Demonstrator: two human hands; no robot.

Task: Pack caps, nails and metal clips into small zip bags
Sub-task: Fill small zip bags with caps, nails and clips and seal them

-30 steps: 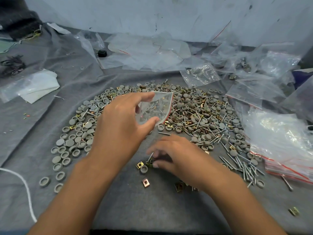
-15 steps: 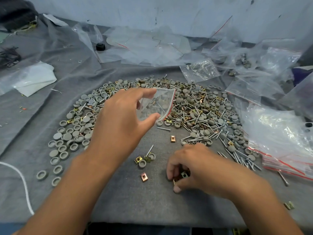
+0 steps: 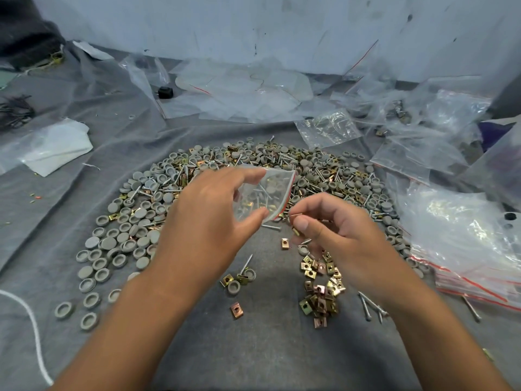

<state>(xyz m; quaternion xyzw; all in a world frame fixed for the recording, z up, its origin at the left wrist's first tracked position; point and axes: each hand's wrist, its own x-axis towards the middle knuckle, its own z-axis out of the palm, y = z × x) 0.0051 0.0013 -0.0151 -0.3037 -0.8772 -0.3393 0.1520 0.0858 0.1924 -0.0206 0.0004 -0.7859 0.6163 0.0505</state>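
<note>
My left hand (image 3: 208, 218) holds a small clear zip bag (image 3: 263, 197) with a red strip, pinched between thumb and fingers above the pile; nails and a clip show inside it. My right hand (image 3: 338, 235) is raised just right of the bag's mouth and pinches a small brass metal clip (image 3: 296, 221) between thumb and forefinger. A broad heap of grey caps, nails and clips (image 3: 310, 176) covers the grey cloth behind. A small pile of brass clips (image 3: 320, 289) lies under my right wrist. Loose grey caps (image 3: 112, 246) spread out to the left.
A stack of empty zip bags (image 3: 462, 244) lies at the right. More crumpled clear bags (image 3: 239, 91) lie along the back wall, beside a black cap (image 3: 165, 92). A white cord (image 3: 33, 334) runs at the lower left. Loose nails (image 3: 369, 304) lie near my right forearm.
My right hand lifted from the cloth with a clip and came up to the bag's mouth. The small clip pile it covered is uncovered. My left hand kept holding the bag.
</note>
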